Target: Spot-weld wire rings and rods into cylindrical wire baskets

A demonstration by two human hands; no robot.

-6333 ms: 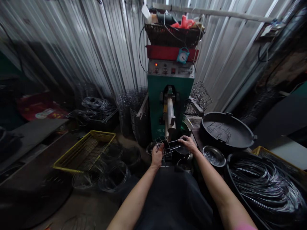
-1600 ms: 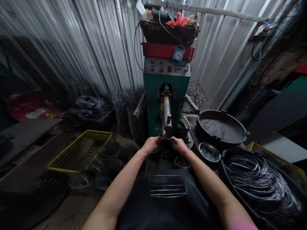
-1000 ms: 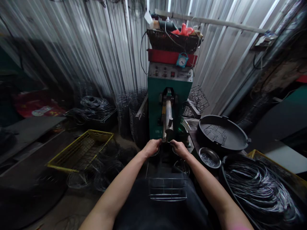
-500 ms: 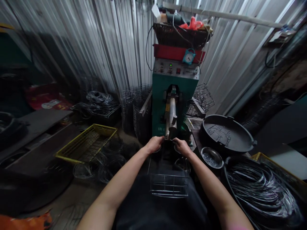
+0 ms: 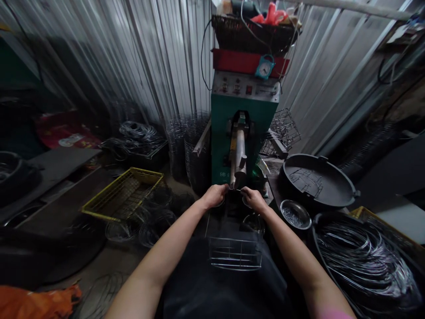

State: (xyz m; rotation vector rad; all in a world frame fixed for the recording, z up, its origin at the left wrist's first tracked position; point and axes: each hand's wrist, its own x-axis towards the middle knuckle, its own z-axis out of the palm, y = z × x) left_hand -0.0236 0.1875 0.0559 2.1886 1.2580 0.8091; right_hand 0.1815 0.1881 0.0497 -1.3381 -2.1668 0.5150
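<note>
My left hand (image 5: 215, 196) and my right hand (image 5: 255, 199) are closed at the foot of a green spot welder (image 5: 221, 119). They pinch opposite ends of a short metal wire just below the welder's electrode arm (image 5: 239, 146). A wire rack (image 5: 235, 254) lies over my dark apron (image 5: 226, 292), and its thin side wires run up toward my hands. Whether the pinched wire is part of this rack, I cannot tell. My fingertips are partly hidden in shadow.
At right are a round black tray (image 5: 332, 177), a metal bowl (image 5: 295, 214) of small pieces and a tub of wire rings (image 5: 368, 261). A yellow crate (image 5: 122, 217) and wire coils (image 5: 154, 221) are at left. A wicker basket (image 5: 255, 37) tops the welder.
My view has shifted slightly, so the welder sits higher in the picture. The green lamp on its panel was lit and now looks dark. Both hands keep their pinch near the electrode.
</note>
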